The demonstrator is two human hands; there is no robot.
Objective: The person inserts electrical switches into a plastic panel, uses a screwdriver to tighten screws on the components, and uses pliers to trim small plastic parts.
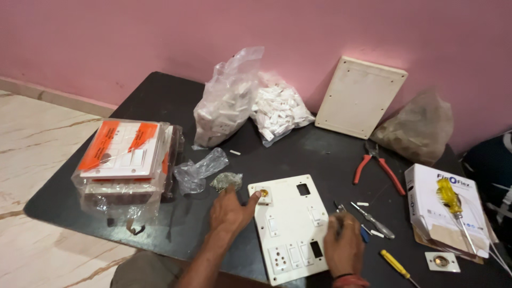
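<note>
So the white switch plate (292, 226) is lying flat on the black table (160, 101), right between both hands. The left hand (230, 210) sits at the plate's upper left corner, palm down with the fingers loosely spread, not gripping anything. Its thumb is stretched out and touches the small module with the amber indicator lamp (263, 193) that's set into that corner. The right hand (344, 242) is over the plate's right edge, curled closed around a dark tool, probably a small screwdriver, though only a bit of it shows so I can't tell for sure. Rocker switches and a socket are already sitting in the lower part of the plate, with a couple of rectangular cutouts showing black.

Around it: just right of the right hand there's a metal-shafted tool (373, 220) and a yellow-handled screwdriver (396, 263). Red-handled pliers (377, 166) lie further back. A white box (434, 205) at the right edge has another yellow-handled screwdriver (453, 205) resting on top. Left of the left hand is a stack of wrapped plates with orange labels (125, 157), and behind are plastic bags of white parts (250, 104) plus a blank cream board (360, 96) leaning on the pink wall.
</note>
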